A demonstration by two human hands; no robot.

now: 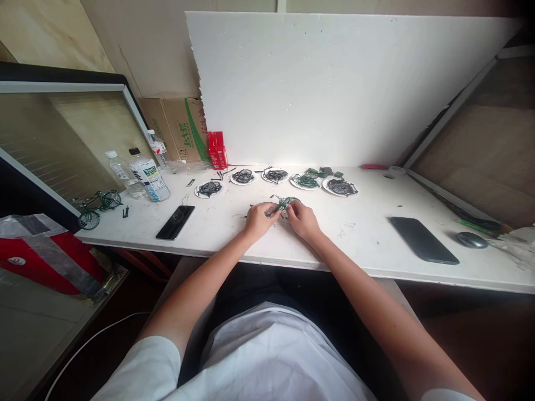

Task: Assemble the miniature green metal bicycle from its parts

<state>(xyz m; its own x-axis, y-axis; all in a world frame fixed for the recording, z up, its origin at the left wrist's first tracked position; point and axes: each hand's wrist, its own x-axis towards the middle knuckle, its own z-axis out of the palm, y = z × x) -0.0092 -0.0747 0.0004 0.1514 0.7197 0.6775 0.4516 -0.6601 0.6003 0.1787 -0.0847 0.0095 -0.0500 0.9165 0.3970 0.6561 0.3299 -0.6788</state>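
Observation:
Just above the white table, my left hand (259, 221) and my right hand (302, 218) are closed on a small dark green model bicycle (284, 203), one at each side. Fingers cover much of it, so its exact state cannot be made out. Beyond the hands stand white plates of small parts: black parts (208, 189) at the left, more black pieces (244, 176), another dark heap (276, 175), green parts (306, 181) and grey-black parts (340, 186). A complete-looking green model bicycle (99, 207) stands at the table's left end.
A phone (175, 222) and several plastic bottles (150, 177) are on the left. Behind them are a red box (218, 150) and a cardboard box (179, 128). A dark flat slab (424, 239) and a computer mouse (471, 239) lie right. A white board (334, 89) stands behind.

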